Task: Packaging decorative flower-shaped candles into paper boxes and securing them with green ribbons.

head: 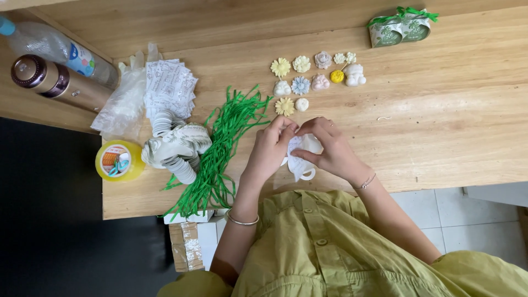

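Your left hand and right hand meet at table ctr-front, both pinched on a small white printed paper pouch w/ a loop handle. Left: thumb + index fingertips narrow, gripping the pouch's top-left edge, other fingers curled in loosely. Right: fingers bent over the pouch top, thumb pressing its right side; narrow too, nothing else held. The pouch sits just above the light wooden table edge, right in front of your olive-green shirt; can't tell if it rests on the wood or is lifted. Its loop handle hangs at 6 o'clock of the hands.

At 12 o'clock of your hands, near: cluster of small moulded flower- and animal-shaped pieces in white, yellow, pale blue, pink; closest ones, a yellow daisy and a white round one, lie just beyond the fingertips, not touching. At 9 o'clock: pile of green paper ribbon strips, close beside the left wrist. Further at 9: heap of white printed pouches and round discs, then a yellow tape roll. At 10: stack of white printed sheets, clear plastic bags, bronze metal flask, clear plastic bottle. At 1 o'clock, well apart: two green-white packed boxes tied w/ green ribbon.
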